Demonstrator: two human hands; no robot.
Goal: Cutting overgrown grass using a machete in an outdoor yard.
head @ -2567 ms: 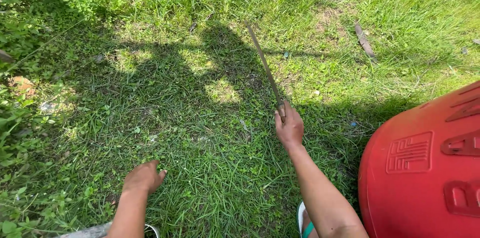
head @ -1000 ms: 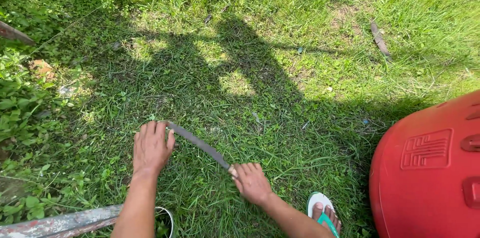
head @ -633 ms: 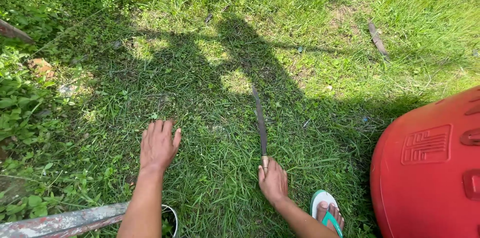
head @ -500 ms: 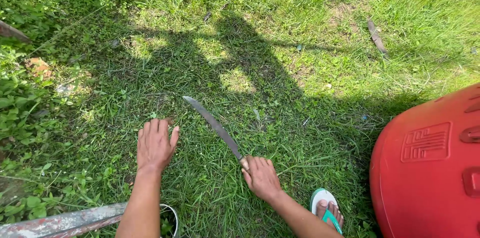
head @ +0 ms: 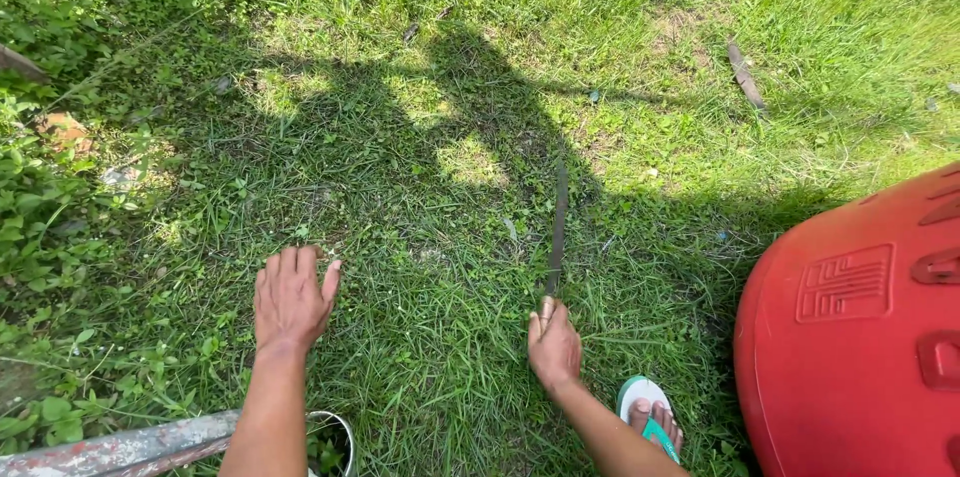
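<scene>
Blade [head: 557, 227] runs straight up and away from the right hand [head: 554, 345], low over the grass [head: 420, 177], right-hand fingers wrapped tight on its handle. Left hand [head: 290, 299] lies well to the blade's left, fingers together, flat on grass.

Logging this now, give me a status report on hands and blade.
Right hand grips long dark machete blade, pointing away. Left hand open, flat on grass. Red plastic drum close right.

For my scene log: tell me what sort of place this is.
Probably a yard or garden plot outdoors: sunlit grass and weeds cover the ground, the right hand holds a long blade, beside a big red plastic tank.
</scene>
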